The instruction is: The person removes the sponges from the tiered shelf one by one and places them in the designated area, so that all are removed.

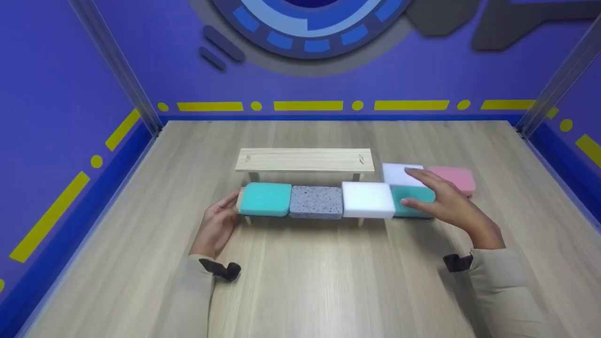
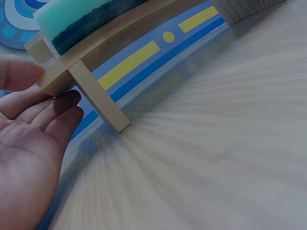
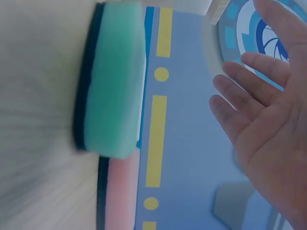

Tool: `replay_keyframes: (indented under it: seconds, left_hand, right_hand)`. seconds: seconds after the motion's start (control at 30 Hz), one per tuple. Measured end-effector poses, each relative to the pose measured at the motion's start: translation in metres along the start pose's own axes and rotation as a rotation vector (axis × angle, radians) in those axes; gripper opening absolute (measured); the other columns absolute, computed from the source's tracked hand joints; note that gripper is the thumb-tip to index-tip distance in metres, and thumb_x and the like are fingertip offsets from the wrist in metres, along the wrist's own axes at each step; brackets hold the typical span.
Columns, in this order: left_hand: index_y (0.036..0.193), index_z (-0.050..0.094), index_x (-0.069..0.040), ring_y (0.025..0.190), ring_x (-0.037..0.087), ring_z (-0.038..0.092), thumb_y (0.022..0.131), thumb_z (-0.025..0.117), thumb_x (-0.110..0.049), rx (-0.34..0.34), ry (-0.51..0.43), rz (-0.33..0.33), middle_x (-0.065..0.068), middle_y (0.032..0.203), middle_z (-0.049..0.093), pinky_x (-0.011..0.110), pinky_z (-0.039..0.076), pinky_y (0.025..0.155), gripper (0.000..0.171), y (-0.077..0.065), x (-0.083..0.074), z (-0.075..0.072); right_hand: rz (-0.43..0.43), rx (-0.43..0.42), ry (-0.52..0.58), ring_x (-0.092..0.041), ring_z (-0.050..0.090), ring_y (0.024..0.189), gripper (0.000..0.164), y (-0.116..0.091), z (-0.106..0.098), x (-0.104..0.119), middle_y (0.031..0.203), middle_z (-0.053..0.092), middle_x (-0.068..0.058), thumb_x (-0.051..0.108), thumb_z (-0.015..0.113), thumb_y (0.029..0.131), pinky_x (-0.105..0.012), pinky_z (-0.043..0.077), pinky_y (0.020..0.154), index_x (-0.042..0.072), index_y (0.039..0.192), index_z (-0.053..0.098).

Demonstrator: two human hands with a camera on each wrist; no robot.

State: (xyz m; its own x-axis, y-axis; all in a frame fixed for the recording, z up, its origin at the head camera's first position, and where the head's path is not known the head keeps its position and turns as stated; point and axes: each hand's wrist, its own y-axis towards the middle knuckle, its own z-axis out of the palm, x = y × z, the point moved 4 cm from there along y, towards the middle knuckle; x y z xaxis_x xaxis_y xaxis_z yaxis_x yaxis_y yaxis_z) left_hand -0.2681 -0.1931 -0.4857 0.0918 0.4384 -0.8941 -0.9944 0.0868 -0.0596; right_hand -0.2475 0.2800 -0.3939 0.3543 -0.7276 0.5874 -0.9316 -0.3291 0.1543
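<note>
My left hand (image 1: pixel 217 227) holds the left end of a two-tier wooden stand (image 1: pixel 304 160), thumb above and fingers beneath the front board (image 2: pixel 60 79). On that front board sit a teal sponge (image 1: pixel 266 199) with a dark scouring layer underneath, a speckled grey block (image 1: pixel 316 202) and a white sponge block (image 1: pixel 368 199), side by side. My right hand (image 1: pixel 450 206), fingers spread, hovers over a green sponge (image 1: pixel 407 211) just right of the stand. In the right wrist view the hand is apart from the green sponge (image 3: pixel 115 81), which lies dark side down.
Behind the green sponge lie another white block (image 1: pixel 394 173) and a pink sponge (image 1: pixel 458 179) on the wood-grain table (image 1: pixel 319 281). The rear board of the stand is higher and bare. Blue walls (image 1: pixel 300 89) enclose the table at the back and sides.
</note>
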Motion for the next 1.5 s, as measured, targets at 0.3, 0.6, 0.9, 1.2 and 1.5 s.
replay_keyframes:
  seconds: [0.3,0.6,0.9,1.2,1.5]
  left_hand:
    - [0.146,0.025,0.011,0.145,0.027,0.024,0.089,0.037,0.014,0.009,-0.016,0.0,0.023,0.155,0.026,0.016,0.044,0.096,0.058,0.001,0.0,0.001]
    - [0.145,0.027,0.011,0.144,0.027,0.026,0.09,0.039,0.013,0.003,0.001,0.005,0.023,0.155,0.027,0.017,0.044,0.097,0.057,0.001,0.0,0.0]
    - [0.145,0.028,0.011,0.141,0.024,0.032,0.089,0.039,0.014,0.002,0.024,0.008,0.024,0.154,0.028,0.018,0.044,0.097,0.057,0.001,0.0,-0.001]
    - [0.144,0.029,0.012,0.124,0.012,0.049,0.09,0.04,0.013,-0.025,0.047,0.01,0.026,0.153,0.028,0.019,0.046,0.095,0.055,0.002,0.0,-0.002]
    - [0.145,0.028,0.012,0.139,0.023,0.034,0.089,0.039,0.014,-0.012,0.044,0.003,0.024,0.154,0.027,0.019,0.045,0.096,0.057,0.002,0.0,-0.001]
  right_hand:
    - [-0.05,0.065,0.003,-0.04,0.037,0.135,0.075,0.011,0.009,0.016,0.147,0.043,-0.02,0.037,0.075,0.082,-0.059,0.033,0.107,0.006,0.143,0.044]
    - [-0.052,0.141,-0.022,-0.036,0.039,0.135,0.079,0.021,0.019,0.026,0.147,0.044,-0.016,0.045,0.075,0.078,-0.056,0.034,0.108,0.012,0.143,0.046]
    - [-0.11,0.161,-0.07,-0.039,0.041,0.133,0.076,0.03,0.026,0.035,0.144,0.047,-0.02,0.038,0.078,0.078,-0.056,0.035,0.107,0.007,0.14,0.048]
    - [-0.181,0.152,-0.096,-0.039,0.045,0.13,0.073,0.033,0.032,0.041,0.14,0.05,-0.021,0.033,0.079,0.078,-0.054,0.038,0.105,0.002,0.138,0.05]
    - [-0.164,0.177,-0.113,-0.039,0.045,0.13,0.076,0.033,0.037,0.045,0.141,0.048,-0.021,0.034,0.079,0.077,-0.053,0.041,0.103,0.001,0.139,0.048]
